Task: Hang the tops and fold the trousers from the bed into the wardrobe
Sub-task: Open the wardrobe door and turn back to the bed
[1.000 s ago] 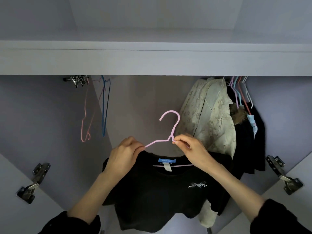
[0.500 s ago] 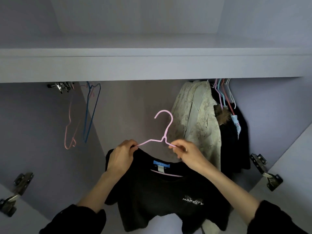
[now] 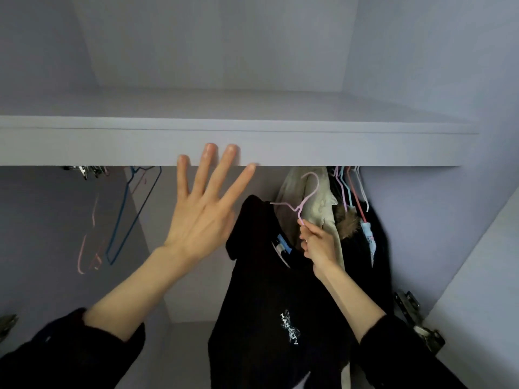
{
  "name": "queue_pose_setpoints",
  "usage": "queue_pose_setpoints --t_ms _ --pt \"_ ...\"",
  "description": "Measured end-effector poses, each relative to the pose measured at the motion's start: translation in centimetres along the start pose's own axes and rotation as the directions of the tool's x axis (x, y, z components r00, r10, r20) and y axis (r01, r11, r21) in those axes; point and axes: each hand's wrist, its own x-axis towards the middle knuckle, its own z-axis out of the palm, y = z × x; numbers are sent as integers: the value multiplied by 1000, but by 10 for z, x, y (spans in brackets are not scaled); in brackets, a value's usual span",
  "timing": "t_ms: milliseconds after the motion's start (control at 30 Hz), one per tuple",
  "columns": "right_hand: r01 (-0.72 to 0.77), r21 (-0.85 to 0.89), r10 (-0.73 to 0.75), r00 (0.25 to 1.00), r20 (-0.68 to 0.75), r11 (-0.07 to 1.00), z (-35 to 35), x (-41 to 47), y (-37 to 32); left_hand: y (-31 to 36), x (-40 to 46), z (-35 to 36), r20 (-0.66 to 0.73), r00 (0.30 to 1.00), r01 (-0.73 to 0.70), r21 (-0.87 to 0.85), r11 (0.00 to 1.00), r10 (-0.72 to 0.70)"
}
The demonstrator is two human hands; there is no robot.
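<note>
**A:** What have I got on the head camera? Talk me through it

**B:** I'm looking up into the wardrobe (image 3: pixel 421 66). My right hand (image 3: pixel 318 242) is up by the rail end, its grip pinched on the neck of the pink hanger (image 3: pixel 302 204), fingers curled tight round the wire just under the hook

**A:** And the top?

**B:** The black T-shirt (image 3: pixel 269 318) is on that hanger, drooping down from it, collar label showing beside my knuckles, white print low on the chest. It hangs just in front of the cream patterned garment (image 3: pixel 323 203) and left of the dark clothes (image 3: pixel 376 248) on the right. The hook points up toward the underside of the shelf (image 3: pixel 252 144); whether it's on the rail I can't tell, the shelf edge hides that

**A:** Left side?

**B:** My left hand (image 3: pixel 202 217) is wide open, fingers spread and straight, holding nothing. The fingertips (image 3: pixel 209 151) overlap the front edge of the shelf; I can't tell if they touch it

**A:** Anything else in there?

**B:** An empty blue hanger (image 3: pixel 132 217) and a pale pink one (image 3: pixel 88 242) dangle at far left, well apart from the shirt. A bunch of coloured hangers (image 3: pixel 349 189) sits at the right above the dark clothes. One door hinge (image 3: pixel 418 324) shows low right
</note>
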Motion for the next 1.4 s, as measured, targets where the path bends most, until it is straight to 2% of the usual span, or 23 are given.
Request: queue_pose_setpoints --t_ms 133,267,500,767,833,933,1033,1267,1400 --pt "1 134 4 999 -33 991 9 34 -24 -3 6 10 -16 1000 -11 98 995 13" --pt "-23 232 29 999 -20 972 23 62 -39 -5 6 13 -35 999 -21 123 992 26" --pt "-89 231 109 991 -73 969 35 81 -34 -5 6 16 -68 997 -31 138 990 40" --pt "-240 102 256 947 -196 965 5 87 10 -7 7 19 -89 995 -30 147 989 43" --pt "-190 95 205 957 -205 977 5 83 15 -7 8 21 -104 994 -25 155 988 42" --pt "-27 18 30 974 -225 999 13 77 15 -7 8 24 -127 991 -21 172 985 43" --pt "67 49 -52 964 -260 997 13 79 11 -8 8 24 -130 991 -19 187 982 44" --pt "132 200 -81 966 -246 971 19 89 8 -8 7 24 -123 992 -12 207 978 39" --pt "126 210 -71 965 -252 970 32 104 -10 -7 7 23 -112 993 -18 200 980 41"
